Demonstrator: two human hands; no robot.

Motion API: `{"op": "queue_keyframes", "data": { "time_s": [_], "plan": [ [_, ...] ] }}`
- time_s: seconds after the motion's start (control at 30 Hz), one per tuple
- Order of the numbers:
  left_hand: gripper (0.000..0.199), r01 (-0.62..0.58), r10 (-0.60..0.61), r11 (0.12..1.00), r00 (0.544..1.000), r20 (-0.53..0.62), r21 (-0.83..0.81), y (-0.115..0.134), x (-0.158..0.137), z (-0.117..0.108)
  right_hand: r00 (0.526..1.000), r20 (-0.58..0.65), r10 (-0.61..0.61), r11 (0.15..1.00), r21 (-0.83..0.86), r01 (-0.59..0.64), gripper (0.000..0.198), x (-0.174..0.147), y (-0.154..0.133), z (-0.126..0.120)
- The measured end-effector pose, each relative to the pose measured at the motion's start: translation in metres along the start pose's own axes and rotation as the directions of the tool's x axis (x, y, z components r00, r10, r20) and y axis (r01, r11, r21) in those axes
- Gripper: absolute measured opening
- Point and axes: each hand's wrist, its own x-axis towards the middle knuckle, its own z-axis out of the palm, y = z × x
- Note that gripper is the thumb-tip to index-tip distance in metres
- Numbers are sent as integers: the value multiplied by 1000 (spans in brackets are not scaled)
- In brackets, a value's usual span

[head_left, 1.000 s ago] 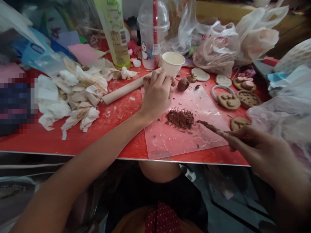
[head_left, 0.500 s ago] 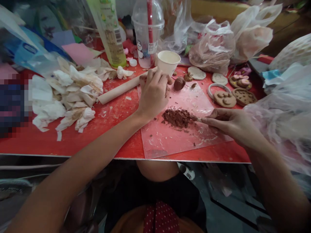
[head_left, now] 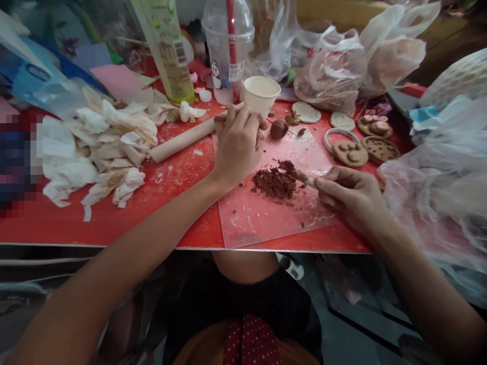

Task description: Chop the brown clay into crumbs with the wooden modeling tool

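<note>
A slim wooden stick (head_left: 310, 182) is pinched in my right hand (head_left: 352, 195), its far end coated in dark brown clay. That tip is just above the right edge of a crumbly brown clay heap (head_left: 272, 183), which lies on a clear plastic sheet (head_left: 247, 228). My left hand (head_left: 238, 144) is closed, with its fingers curled against the lower part of a white paper cup (head_left: 262, 91); the fingertips are partly hidden. Beside those fingers lies a pale rolling pin or tube (head_left: 186, 139). A round brown clay ball (head_left: 279, 129) sits right of the cup.
Crumpled tissues (head_left: 110, 147) cover the table's left side. A green bottle (head_left: 171, 56) and lidded plastic cup (head_left: 228, 56) stand behind. At right are clay discs (head_left: 350, 152), a white ring (head_left: 331, 133) and plastic bags (head_left: 437, 187). The red table's (head_left: 114, 228) front edge is near me.
My right hand has raised the stick's clay-coated tip from the heap's right edge, tilting it up. My left hand stays by the paper cup. The whole view shifts slightly.
</note>
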Motion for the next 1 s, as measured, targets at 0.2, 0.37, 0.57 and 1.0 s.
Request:
{"op": "queue_keyframes", "data": {
  "time_s": [0.2,0.37,0.57,1.0],
  "plan": [
    [14,67,-68,997,997,25,41,1,-1,-4,976,-176,-130,988,-109,112,26,-7,2,5],
    [17,85,-86,996,994,64,21,1,0,-4,948,18,-318,800,-532,278,9,-19,3,-3],
    [15,66,-67,998,996,54,26,3,-1,-7,892,187,-412,663,-610,434,10,-25,-4,-8],
    [13,20,-20,997,1000,-9,73,-5,2,5,992,82,98,929,-366,-61,47,-17,-29,-8]
  ]
}}
